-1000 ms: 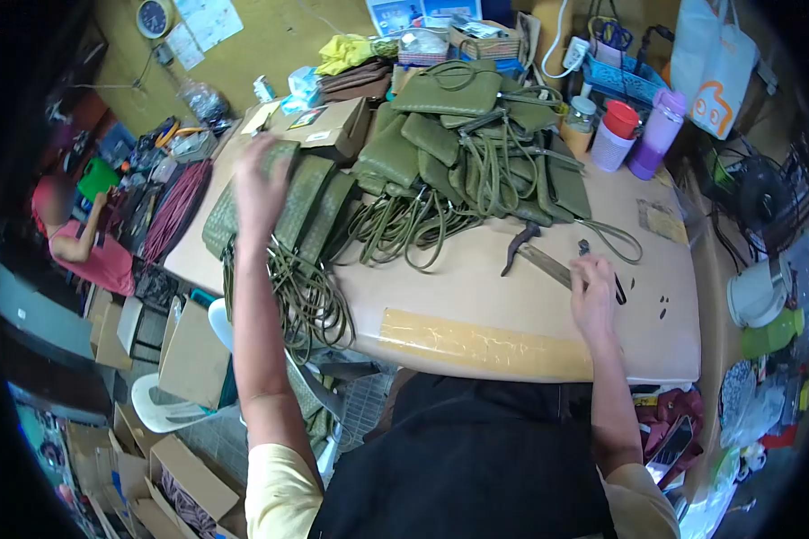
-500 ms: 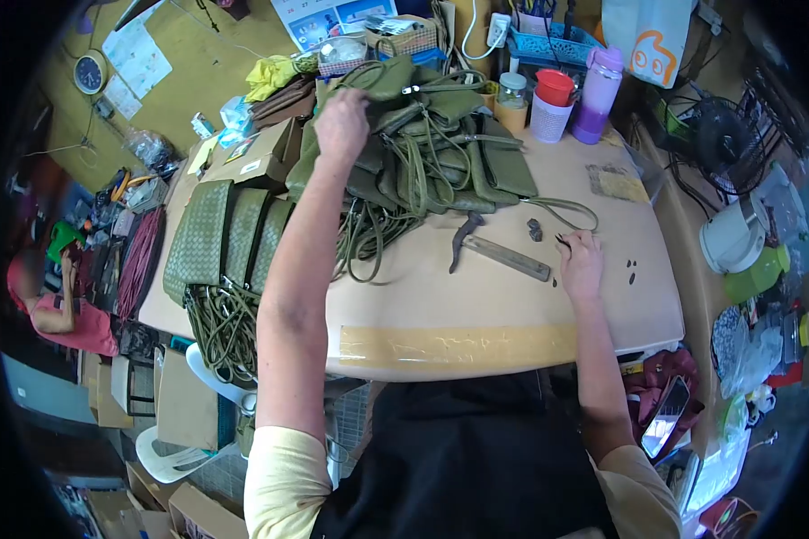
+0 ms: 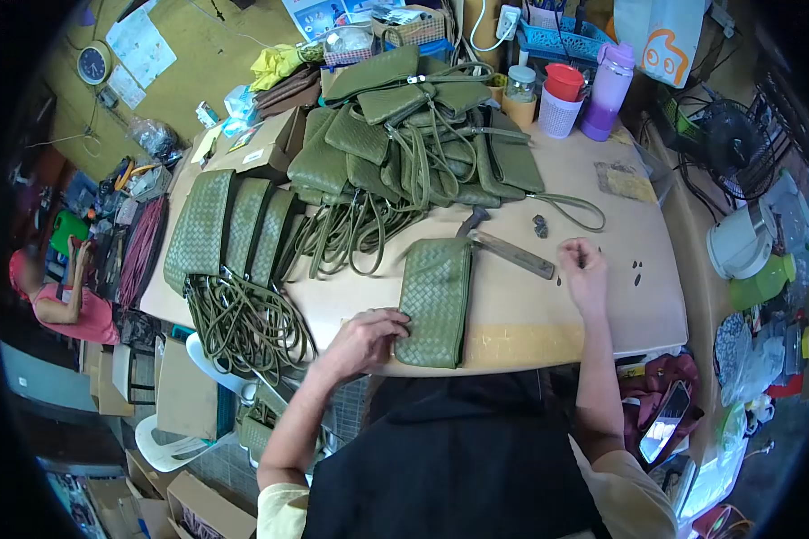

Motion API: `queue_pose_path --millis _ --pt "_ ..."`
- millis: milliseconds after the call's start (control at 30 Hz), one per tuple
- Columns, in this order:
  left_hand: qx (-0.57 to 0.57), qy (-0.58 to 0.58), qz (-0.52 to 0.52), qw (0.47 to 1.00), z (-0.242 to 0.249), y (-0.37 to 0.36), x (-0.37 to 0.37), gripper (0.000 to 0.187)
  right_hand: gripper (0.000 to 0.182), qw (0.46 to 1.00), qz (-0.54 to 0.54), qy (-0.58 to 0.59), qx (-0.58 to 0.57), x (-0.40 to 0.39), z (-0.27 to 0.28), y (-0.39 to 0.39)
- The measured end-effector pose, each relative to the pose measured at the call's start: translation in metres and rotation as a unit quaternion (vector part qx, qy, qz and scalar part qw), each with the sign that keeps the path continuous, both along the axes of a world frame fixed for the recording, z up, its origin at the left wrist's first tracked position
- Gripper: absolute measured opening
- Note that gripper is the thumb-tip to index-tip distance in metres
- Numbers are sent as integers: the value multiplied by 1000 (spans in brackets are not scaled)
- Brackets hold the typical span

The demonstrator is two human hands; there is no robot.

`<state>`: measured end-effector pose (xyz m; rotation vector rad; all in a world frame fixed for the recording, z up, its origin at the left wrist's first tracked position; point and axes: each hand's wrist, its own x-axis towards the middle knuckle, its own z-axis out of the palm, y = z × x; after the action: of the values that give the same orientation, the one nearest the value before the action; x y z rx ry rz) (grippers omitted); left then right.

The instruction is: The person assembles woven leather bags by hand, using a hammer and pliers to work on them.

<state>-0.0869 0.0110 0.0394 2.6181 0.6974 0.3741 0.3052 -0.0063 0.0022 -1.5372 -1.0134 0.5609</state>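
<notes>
A green woven pouch [image 3: 435, 304] lies upright in view at the table's front edge. My left hand [image 3: 368, 340] grips its lower left edge. To the right, my right hand [image 3: 584, 269] is closed in a pinch beside the end of a flat bar [image 3: 512, 255]; what its fingers hold is too small to name. A dark hammer-like tool [image 3: 473, 221] lies at the bar's other end, partly behind the pouch. Near it is a small dark lump [image 3: 540, 225]. Small dark pieces [image 3: 637, 273] lie right of my right hand.
Green pouches with straps [image 3: 351, 148] are heaped at the back. More woven pouches [image 3: 200, 225] stand at the left, their cords [image 3: 243, 323] hanging over the edge. A purple bottle [image 3: 608, 94] and red cup [image 3: 563, 83] stand behind. Another person [image 3: 76, 305] is at far left.
My left hand has come back from the heap to the front edge, and a woven pouch now lies there in its grip. My right hand has stayed near the bar, its fingers now raised.
</notes>
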Motion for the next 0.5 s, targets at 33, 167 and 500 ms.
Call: queue_pose_path --millis 33,167,500 --pt "-40 -57 86 994 -6 -5 1 26 20 998 58 -13 -34 -12 6 1" --pt "-239 -195 361 880 -15 -4 28 40 31 943 206 -114 -233 -65 28 12" --pt "-383 -456 272 756 -13 3 49 38 10 916 330 207 -99 -111 36 1"
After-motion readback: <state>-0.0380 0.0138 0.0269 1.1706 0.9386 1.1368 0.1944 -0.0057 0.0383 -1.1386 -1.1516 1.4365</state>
